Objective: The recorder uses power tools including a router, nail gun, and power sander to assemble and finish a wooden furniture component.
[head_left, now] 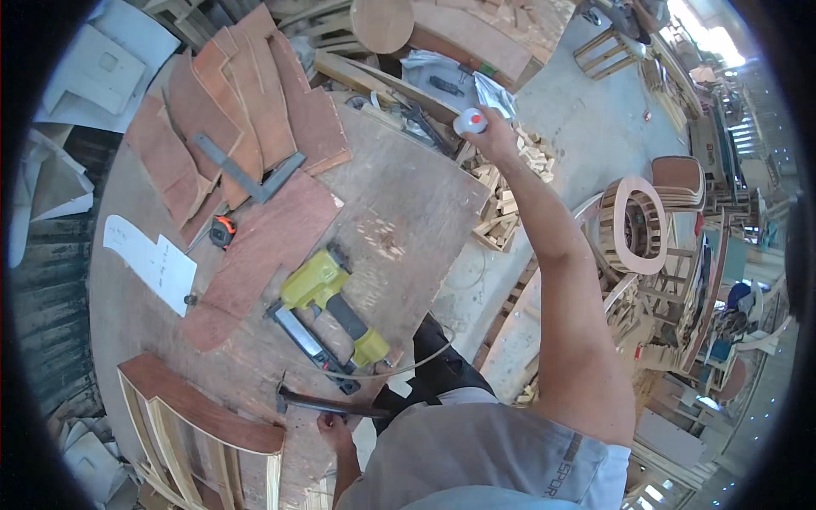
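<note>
A white bottle (467,122) with a red tip sits in the grasp of the right hand (495,138), its fingers wrapped around the side, at the upper middle of the frame near the far corner of the table (416,191). The bottle is well apart from the left hand (337,432), which is at the lower middle, fingertips just beside the handle of a hammer (327,404); whether they grip it I cannot tell.

Between the two hands, a yellow-green nail gun (314,282) lies on its side at the middle of the frame. Left of it are a reddish board (263,242), an orange-and-black tape measure (223,231) and a white paper sheet (149,255). A metal square (225,161) rests across curved boards (263,93) at the upper left; a slatted wooden frame (208,408) occupies the lower left. Wood blocks (501,204) lie below the right hand, and a ring-shaped wooden piece (639,262) stands at the right.
</note>
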`<state>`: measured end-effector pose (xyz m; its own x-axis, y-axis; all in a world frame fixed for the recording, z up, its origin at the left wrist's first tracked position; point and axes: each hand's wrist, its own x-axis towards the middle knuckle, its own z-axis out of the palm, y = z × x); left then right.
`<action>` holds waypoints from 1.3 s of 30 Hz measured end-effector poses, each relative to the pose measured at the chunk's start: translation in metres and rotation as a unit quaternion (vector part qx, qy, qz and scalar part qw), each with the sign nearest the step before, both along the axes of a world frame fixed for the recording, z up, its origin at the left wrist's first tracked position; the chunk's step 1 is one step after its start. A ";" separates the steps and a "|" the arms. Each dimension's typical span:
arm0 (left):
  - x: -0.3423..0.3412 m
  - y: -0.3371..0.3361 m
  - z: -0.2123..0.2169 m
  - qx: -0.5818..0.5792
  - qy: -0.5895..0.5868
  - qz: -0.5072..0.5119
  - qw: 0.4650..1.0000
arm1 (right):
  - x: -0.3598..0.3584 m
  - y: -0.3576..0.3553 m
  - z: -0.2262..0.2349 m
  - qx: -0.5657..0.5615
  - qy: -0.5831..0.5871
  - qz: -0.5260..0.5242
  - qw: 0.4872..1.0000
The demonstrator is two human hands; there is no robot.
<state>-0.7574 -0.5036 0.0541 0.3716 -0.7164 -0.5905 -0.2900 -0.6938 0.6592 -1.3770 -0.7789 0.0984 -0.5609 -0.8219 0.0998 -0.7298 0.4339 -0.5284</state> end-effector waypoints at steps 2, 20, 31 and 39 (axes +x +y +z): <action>-0.011 -0.007 -0.005 0.003 -0.002 0.066 0.998 | -0.008 -0.014 -0.013 0.055 0.013 0.051 0.997; -0.019 -0.027 -0.031 0.084 0.079 0.246 0.962 | -0.007 0.031 -0.025 -0.100 -0.034 -0.055 0.993; -0.021 -0.057 -0.005 -0.014 -0.166 -0.142 0.976 | 0.102 0.283 -0.076 -0.098 -0.133 -0.222 0.961; -0.013 -0.011 -0.044 -0.241 -0.256 -0.251 0.902 | 0.218 0.335 -0.198 -0.160 -0.332 -0.208 0.906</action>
